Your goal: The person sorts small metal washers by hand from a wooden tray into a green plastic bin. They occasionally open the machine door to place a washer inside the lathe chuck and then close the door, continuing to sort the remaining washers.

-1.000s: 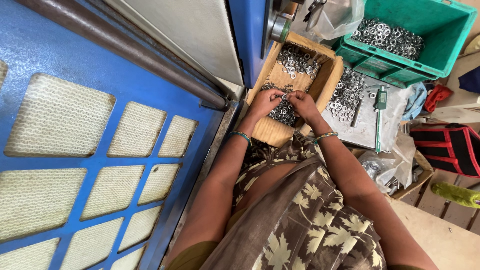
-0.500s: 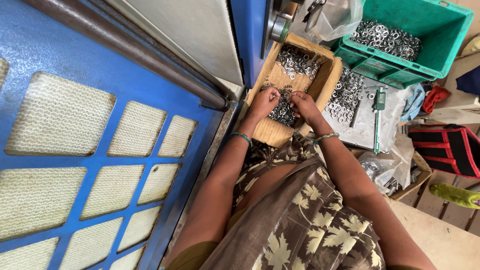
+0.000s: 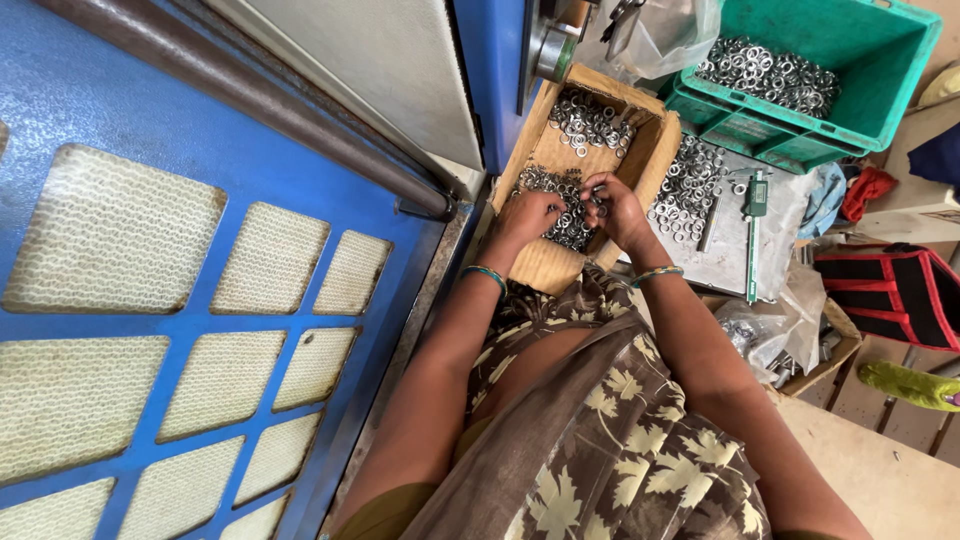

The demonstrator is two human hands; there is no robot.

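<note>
A cardboard box point(image 3: 543, 268) lies in front of me with two heaps of small metal rings point(image 3: 588, 118) in it. My left hand point(image 3: 529, 215) rests on the nearer heap with fingers curled among the rings. My right hand point(image 3: 611, 207) is beside it, fingertips pinched on a few rings point(image 3: 597, 196) above the same heap. Both wrists wear thin bangles. What the left fingers grip is hidden by the heap.
A blue machine panel point(image 3: 200, 260) with mesh windows fills the left. More rings lie on a plastic sheet point(image 3: 688, 190) beside a digital caliper point(image 3: 755, 235). A green crate point(image 3: 810, 80) of rings stands behind, and a red-and-black bag point(image 3: 890, 295) at right.
My hands have spread slightly apart and lowered onto the nearer heap of rings; a second ago they were together above it.
</note>
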